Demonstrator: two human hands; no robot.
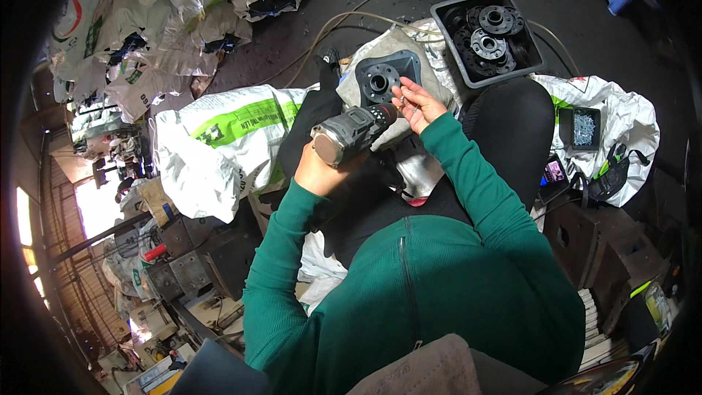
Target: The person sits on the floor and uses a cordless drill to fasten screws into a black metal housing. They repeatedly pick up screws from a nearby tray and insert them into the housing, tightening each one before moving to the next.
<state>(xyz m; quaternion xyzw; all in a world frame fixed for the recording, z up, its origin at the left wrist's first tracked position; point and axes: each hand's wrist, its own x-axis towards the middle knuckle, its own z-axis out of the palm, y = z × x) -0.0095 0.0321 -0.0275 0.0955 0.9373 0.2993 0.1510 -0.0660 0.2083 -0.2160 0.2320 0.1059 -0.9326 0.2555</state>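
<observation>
My left hand [319, 170] is wrapped round the grip of a grey and black cordless drill [351, 134], its chuck pointing to the upper right. Just beyond the chuck, my right hand [418, 105] has its fingers pinched together on small silvery bits that look like screws. Between my knees a dark square plastic base [407, 63] rests on a cloth-covered support. On that base sits a round black flange [380, 83] with a hole in its middle, close to my right fingertips. The drill's tip is partly hidden by my right fingers.
A grey crate [448, 50] of round flanges stands beyond my right knee. To the right, a small dark tray [586, 129] of screws and a phone [553, 170] lie near a white sack [635, 118]. Full sacks [164, 36] pile up far left; a hose [322, 31] crosses the floor.
</observation>
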